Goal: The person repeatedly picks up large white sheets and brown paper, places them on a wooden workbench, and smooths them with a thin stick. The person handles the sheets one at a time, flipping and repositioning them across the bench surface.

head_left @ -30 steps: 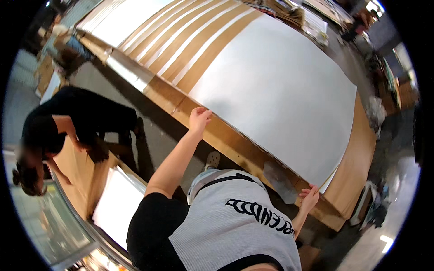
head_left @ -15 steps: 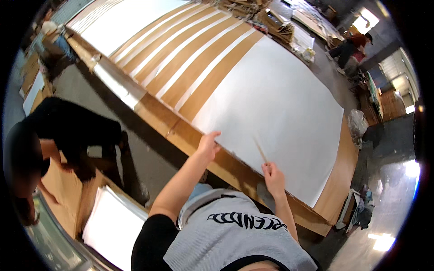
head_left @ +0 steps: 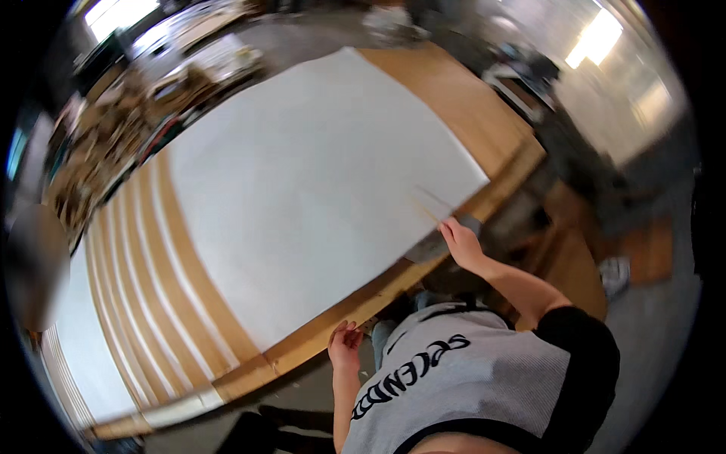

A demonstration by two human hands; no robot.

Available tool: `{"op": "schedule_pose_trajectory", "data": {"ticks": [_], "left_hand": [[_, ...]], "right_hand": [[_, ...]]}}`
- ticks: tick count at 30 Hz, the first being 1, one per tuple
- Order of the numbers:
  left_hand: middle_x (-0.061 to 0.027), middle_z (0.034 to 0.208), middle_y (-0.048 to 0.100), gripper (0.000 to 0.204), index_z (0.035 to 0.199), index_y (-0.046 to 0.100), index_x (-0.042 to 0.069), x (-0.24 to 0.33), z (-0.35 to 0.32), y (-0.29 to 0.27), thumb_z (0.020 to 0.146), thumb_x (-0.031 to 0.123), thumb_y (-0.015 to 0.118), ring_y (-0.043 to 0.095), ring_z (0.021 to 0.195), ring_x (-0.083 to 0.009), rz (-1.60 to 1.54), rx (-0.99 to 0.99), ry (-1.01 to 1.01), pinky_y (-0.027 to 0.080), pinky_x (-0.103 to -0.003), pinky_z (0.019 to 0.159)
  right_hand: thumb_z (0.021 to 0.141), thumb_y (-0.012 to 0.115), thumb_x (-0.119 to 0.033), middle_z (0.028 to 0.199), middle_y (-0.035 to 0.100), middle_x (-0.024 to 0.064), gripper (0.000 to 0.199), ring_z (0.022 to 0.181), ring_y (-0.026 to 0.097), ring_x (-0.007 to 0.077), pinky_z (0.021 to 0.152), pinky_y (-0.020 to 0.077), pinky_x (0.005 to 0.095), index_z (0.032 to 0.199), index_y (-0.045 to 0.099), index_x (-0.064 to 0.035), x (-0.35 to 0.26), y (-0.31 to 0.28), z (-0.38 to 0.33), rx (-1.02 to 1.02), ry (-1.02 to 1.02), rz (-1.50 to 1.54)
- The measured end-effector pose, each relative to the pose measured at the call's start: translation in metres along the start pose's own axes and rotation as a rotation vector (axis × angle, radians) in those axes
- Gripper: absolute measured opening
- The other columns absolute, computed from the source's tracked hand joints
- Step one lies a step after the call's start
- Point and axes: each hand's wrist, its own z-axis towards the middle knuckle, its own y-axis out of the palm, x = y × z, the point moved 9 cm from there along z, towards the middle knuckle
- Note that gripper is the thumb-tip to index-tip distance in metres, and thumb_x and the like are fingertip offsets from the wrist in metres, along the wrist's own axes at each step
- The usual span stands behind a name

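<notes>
A large white sheet (head_left: 302, 181) lies over a brown surface on the long workbench (head_left: 318, 331). My right hand (head_left: 463, 244) is closed round the end of a thin light-coloured stick (head_left: 427, 213). The stick reaches over the sheet near its right front corner, and a dark line, perhaps its shadow, shows beside it. Just off the bench's front edge is my left hand (head_left: 345, 344), its fingers loosely bent and apart, with nothing seen in it. Left of the big sheet, narrow white strips (head_left: 168, 234) alternate with brown bands.
Another white sheet (head_left: 82, 352) covers the bench farther left. Bare brown board (head_left: 446, 98) extends past the sheet's right edge. Behind the bench, brown scraps (head_left: 102, 147) are piled up. A dark jumble of items (head_left: 522, 72) stands off the far right corner.
My view has swung round to the right. My left hand has come off the sheet's front edge. My right hand, still with the stick, is now near the sheet's right front corner.
</notes>
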Motion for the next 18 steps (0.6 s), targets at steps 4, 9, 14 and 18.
{"op": "schedule_pose_trajectory", "data": {"ticks": [4,9,14,18], "left_hand": [[-0.0106,0.088,0.059,0.015,0.090,0.054,0.004,-0.007,0.000,0.022,0.081,0.015,0.048,0.058,0.079,-0.0229,0.166,-0.009,-0.027,0.046,-0.034,0.073],[-0.0109,0.088,0.059,0.017,0.092,0.054,0.005,-0.011,0.020,0.057,0.080,0.016,0.051,0.058,0.079,-0.0225,0.387,-0.066,0.013,0.047,-0.031,0.071],[-0.0103,0.093,0.059,0.024,0.103,0.051,0.005,-0.062,0.018,0.173,0.083,0.019,0.050,0.058,0.077,-0.0195,0.652,-0.346,-0.035,0.046,-0.028,0.065],[-0.0107,0.098,0.057,0.041,0.111,0.047,0.005,-0.140,-0.015,0.313,0.087,0.037,0.041,0.056,0.073,-0.0181,0.716,-0.616,-0.057,0.045,-0.028,0.064]], "right_hand": [[0.090,0.037,-0.026,0.066,0.053,0.0128,0.028,0.061,0.052,0.0295,0.057,0.0401,0.0402,0.088,0.050,-0.0009,0.090,-0.022,-0.024,0.168,0.288,0.129],[0.088,0.039,-0.022,0.060,0.050,0.0095,0.024,0.056,0.051,0.0195,0.054,0.0405,0.0320,0.085,0.053,-0.0021,0.149,0.005,-0.054,0.103,0.422,0.325],[0.085,0.046,-0.026,0.071,0.057,0.0116,0.024,0.069,0.054,0.0272,0.062,0.0425,0.0355,0.089,0.059,-0.0064,0.166,-0.031,-0.063,-0.032,0.384,0.395],[0.081,0.052,-0.031,0.078,0.059,0.0096,0.022,0.076,0.056,0.0279,0.065,0.0443,0.0357,0.094,0.063,-0.0163,0.190,-0.074,-0.087,0.009,0.044,0.371]]}}
